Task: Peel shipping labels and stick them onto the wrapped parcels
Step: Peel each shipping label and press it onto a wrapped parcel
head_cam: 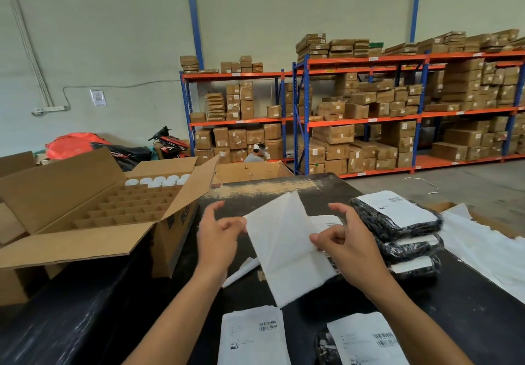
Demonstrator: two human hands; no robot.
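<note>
I hold a white label sheet (pixel 284 248) up over the black table (pixel 468 308), its blank back facing me and a crease running down it. My left hand (pixel 218 239) pinches its upper left edge. My right hand (pixel 346 242) pinches its right edge, where a printed part (pixel 326 222) peeks out behind. A stack of three black wrapped parcels (pixel 403 234) stands just right of my right hand, each with a white label on top. Near the bottom edge lie a printed label (pixel 251 336) and another labelled black parcel (pixel 360 342).
An open cardboard box (pixel 93 211) with a divider grid and several white caps stands at the left. White backing paper (pixel 488 248) lies at the right. A person sits behind another box (pixel 250 171) at the back. Shelves (pixel 369 114) hold brown cartons.
</note>
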